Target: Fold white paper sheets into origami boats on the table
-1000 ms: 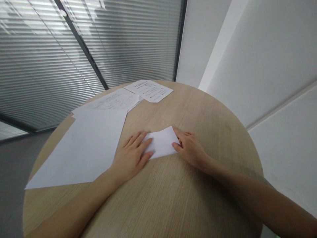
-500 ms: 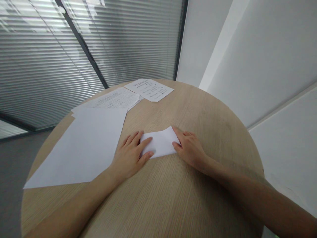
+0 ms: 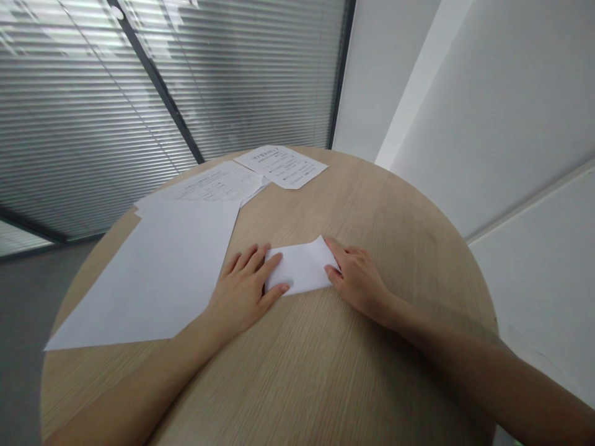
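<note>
A small folded piece of white paper point(image 3: 302, 265) lies on the round wooden table in front of me. On its left end rests my left hand point(image 3: 244, 286), fingers spread, with thumb and index finger on the paper's surface. At the opposite end my right hand point(image 3: 360, 280) grips the paper's edge between thumb and fingers. The upper right corner of the paper is bent upward there. Some of the right fingertips are hidden behind the paper.
A large blank sheet point(image 3: 153, 272) lies left of my left hand, overlapping printed pages point(image 3: 218, 181). Another printed sheet point(image 3: 283, 166) sits by the far rim of the table point(image 3: 381, 217). Window blinds point(image 3: 260, 74) and a white wall point(image 3: 502, 111) stand beyond.
Both hands hold almost the same position on the paper. The left index finger has shifted very slightly, and the whole view has moved a little.
</note>
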Demonstrator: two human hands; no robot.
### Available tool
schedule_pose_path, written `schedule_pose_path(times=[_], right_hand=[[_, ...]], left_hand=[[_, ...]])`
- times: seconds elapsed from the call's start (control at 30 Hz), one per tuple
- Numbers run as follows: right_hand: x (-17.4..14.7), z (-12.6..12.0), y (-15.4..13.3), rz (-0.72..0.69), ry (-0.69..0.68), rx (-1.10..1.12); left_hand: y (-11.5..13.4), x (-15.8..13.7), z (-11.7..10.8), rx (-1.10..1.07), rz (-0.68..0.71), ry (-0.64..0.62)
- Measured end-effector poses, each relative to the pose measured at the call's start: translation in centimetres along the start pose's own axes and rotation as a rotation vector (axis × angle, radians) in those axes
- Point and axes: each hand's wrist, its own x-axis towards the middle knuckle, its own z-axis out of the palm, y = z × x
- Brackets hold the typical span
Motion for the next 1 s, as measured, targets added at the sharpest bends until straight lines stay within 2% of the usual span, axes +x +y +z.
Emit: schedule_pose_path(times=[0.17, 0.33, 0.7, 1.0], right_hand=[[0.0, 0.2, 0.6, 0.016, 0.049, 0.026], [0.0, 0.5, 1.0, -0.063, 0.133, 0.015], [-0.7, 1.0, 0.3, -0.363, 0.015, -0.066], [-0.8, 1.3, 0.3, -0.310, 0.021, -0.034]], left_hand=[[0.2, 0.0, 0.0, 0.033, -0.021, -0.026], [0.4, 0.1, 0.0, 0.046, -0.023, -0.019], [0.4, 0.1, 0.2, 0.038, -0.019, 0.017], [0.5, 0.1, 0.2, -0.020, -0.016, 0.046]])
